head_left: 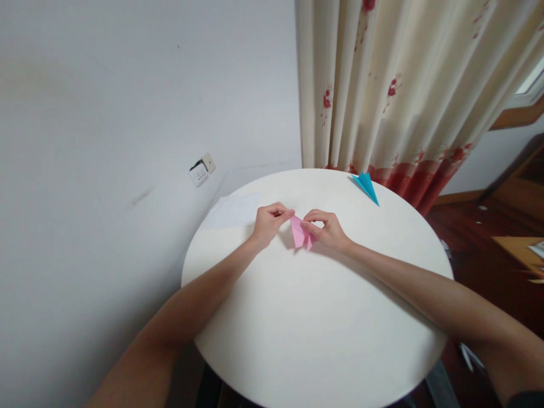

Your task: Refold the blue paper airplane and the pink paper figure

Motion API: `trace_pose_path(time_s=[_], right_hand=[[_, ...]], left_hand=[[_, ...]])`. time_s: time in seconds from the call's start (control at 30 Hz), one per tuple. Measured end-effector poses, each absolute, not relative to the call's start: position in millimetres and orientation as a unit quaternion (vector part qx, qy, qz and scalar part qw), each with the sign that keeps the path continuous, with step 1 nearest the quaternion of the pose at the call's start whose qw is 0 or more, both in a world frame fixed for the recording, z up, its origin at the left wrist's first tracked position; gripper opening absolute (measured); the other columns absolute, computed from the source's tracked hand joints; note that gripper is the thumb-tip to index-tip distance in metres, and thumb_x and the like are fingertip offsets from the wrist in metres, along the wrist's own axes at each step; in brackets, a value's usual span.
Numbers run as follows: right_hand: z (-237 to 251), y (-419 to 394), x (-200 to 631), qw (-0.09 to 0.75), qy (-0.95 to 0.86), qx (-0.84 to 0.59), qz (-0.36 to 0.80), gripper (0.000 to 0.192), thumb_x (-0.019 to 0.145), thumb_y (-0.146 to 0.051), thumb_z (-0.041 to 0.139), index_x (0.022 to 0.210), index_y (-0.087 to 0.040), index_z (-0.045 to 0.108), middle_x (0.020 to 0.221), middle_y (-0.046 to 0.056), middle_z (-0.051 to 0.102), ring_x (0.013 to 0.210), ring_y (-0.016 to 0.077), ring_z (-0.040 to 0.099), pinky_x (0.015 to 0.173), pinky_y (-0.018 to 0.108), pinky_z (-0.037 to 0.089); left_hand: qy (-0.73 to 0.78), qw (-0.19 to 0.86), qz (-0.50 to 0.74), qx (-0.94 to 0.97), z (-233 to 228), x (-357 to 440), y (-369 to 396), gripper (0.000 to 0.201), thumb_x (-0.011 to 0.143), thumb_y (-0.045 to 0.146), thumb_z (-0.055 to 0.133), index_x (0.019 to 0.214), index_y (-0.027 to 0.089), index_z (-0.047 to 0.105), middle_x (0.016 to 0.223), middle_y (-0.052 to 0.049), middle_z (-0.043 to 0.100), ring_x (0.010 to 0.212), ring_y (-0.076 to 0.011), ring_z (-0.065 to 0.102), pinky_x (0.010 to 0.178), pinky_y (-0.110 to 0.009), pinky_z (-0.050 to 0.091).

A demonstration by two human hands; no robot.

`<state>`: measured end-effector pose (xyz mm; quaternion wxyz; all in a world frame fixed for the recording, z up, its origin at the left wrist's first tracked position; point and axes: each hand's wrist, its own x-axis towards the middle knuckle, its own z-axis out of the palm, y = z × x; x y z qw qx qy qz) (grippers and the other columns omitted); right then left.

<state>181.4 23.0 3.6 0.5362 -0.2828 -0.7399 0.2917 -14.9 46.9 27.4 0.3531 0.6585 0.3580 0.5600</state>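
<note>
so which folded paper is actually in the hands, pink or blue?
The pink folded paper, pinched between the left hand and right hand mid-table. The blue folded paper lies untouched at the far edge of the round white table, by the curtain.

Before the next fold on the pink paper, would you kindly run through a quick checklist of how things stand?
1. Left hand pinching the pink folded paper: ok.
2. Right hand gripping its other side: ok.
3. Paper over the round white table, away from the edge: ok.
4. Blue folded paper apart from the hands: ok.
5. Creases aligned: cannot tell.
</note>
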Motion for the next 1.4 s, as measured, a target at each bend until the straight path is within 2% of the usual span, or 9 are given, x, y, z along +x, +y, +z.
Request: trace_pose_path(time_s=[0.1, 0.17, 0.3, 0.4, 0.6, 0.77, 0.97, 1.17, 1.4], right_hand=[[0.9, 23.7, 182.5, 0.526, -0.735, -0.305, 0.300, 0.027, 0.088, -0.039, 0.064, 0.070, -0.019, 0.071, 0.077, 0.006, 0.069, 0.075, 0.0197, 0.061, 0.074, 0.034, 0.047], [-1.0, 24.6, 182.6, 0.522, -0.727, -0.325, 0.305, 0.027, 0.087, -0.039, 0.064, 0.070, -0.019, 0.071, 0.075, 0.005, 0.068, 0.073, 0.0188, 0.060, 0.071, 0.032, 0.046], [-3.0, 25.9, 179.6, 0.521, -0.715, -0.341, 0.319, 0.027, 0.085, -0.040, 0.065, 0.071, -0.018, 0.073, 0.073, 0.005, 0.069, 0.068, 0.0169, 0.058, 0.066, 0.030, 0.044], [-3.4, 26.4, 177.1, 0.516, -0.699, -0.353, 0.347, 0.032, 0.083, -0.046, 0.066, 0.070, -0.018, 0.073, 0.070, 0.004, 0.068, 0.065, 0.0161, 0.056, 0.062, 0.029, 0.042], [-4.0, 31.0, 180.1, 0.489, -0.673, -0.375, 0.409, 0.053, 0.089, -0.060, 0.051, 0.072, -0.014, 0.071, 0.064, 0.002, 0.061, 0.058, 0.0137, 0.048, 0.053, 0.027, 0.034], [-6.7, 32.6, 181.3, 0.457, -0.686, -0.376, 0.424, 0.039, 0.078, -0.052, 0.066, 0.073, -0.014, 0.071, 0.063, 0.002, 0.061, 0.058, 0.0125, 0.047, 0.052, 0.025, 0.034], [-12.7, 35.3, 179.5, 0.485, -0.675, -0.392, 0.395, 0.033, 0.079, -0.045, 0.063, 0.066, -0.014, 0.068, 0.060, 0.002, 0.059, 0.056, 0.0117, 0.046, 0.051, 0.025, 0.032], [-15.2, 38.2, 178.9, 0.498, -0.657, -0.405, 0.395, 0.032, 0.076, -0.043, 0.064, 0.061, -0.015, 0.064, 0.057, 0.001, 0.057, 0.054, 0.0114, 0.045, 0.050, 0.025, 0.031], [-12.7, 35.9, 177.3, 0.505, -0.655, -0.394, 0.400, 0.030, 0.076, -0.043, 0.065, 0.068, -0.014, 0.069, 0.062, 0.002, 0.062, 0.057, 0.0123, 0.047, 0.052, 0.026, 0.033]], left_hand=[[0.374, 0.353, 0.607, 0.606, 26.7, -24.1, 58.3, 0.036, 0.074, 0.046, 0.079, 0.059, 0.017, 0.064, 0.059, 0.001, 0.055, 0.060, -0.0112, 0.049, 0.060, -0.025, 0.040], [0.378, 0.387, 0.605, 0.584, 26.2, -28.2, 62.4, 0.034, 0.075, 0.050, 0.077, 0.069, 0.018, 0.068, 0.066, 0.000, 0.060, 0.063, -0.0118, 0.053, 0.062, -0.025, 0.043], [0.361, 0.471, 0.457, 0.663, 24.5, -24.3, 55.5, 0.043, 0.072, 0.052, 0.080, 0.095, 0.017, 0.075, 0.085, -0.006, 0.071, 0.075, -0.0165, 0.063, 0.068, -0.028, 0.048], [0.356, 0.453, 0.410, 0.707, 21.2, -15.8, 46.8, 0.037, 0.073, 0.051, 0.079, 0.081, 0.014, 0.077, 0.077, -0.006, 0.071, 0.072, -0.0180, 0.063, 0.068, -0.029, 0.047], [0.407, 0.426, 0.496, 0.638, 16.0, -12.1, 47.8, 0.038, 0.068, 0.052, 0.083, 0.072, 0.015, 0.075, 0.073, -0.005, 0.072, 0.067, -0.0172, 0.061, 0.065, -0.029, 0.047], [0.410, 0.434, 0.525, 0.607, 14.1, -12.3, 49.8, 0.040, 0.066, 0.053, 0.084, 0.075, 0.014, 0.076, 0.075, -0.005, 0.073, 0.069, -0.0170, 0.062, 0.066, -0.028, 0.047], [0.393, 0.501, 0.448, 0.627, 4.5, -7.4, 46.9, 0.050, 0.063, 0.057, 0.085, 0.082, 0.011, 0.077, 0.078, -0.008, 0.073, 0.069, -0.0178, 0.063, 0.064, -0.028, 0.046], [0.417, 0.482, 0.416, 0.649, 0.0, -8.5, 47.0, 0.053, 0.060, 0.057, 0.085, 0.083, 0.011, 0.078, 0.078, -0.008, 0.074, 0.069, -0.0177, 0.063, 0.062, -0.026, 0.045], [0.418, 0.500, 0.381, 0.655, 1.4, -10.5, 48.8, 0.047, 0.061, 0.050, 0.087, 0.084, 0.010, 0.076, 0.082, -0.008, 0.074, 0.070, -0.0179, 0.065, 0.063, -0.026, 0.047]])
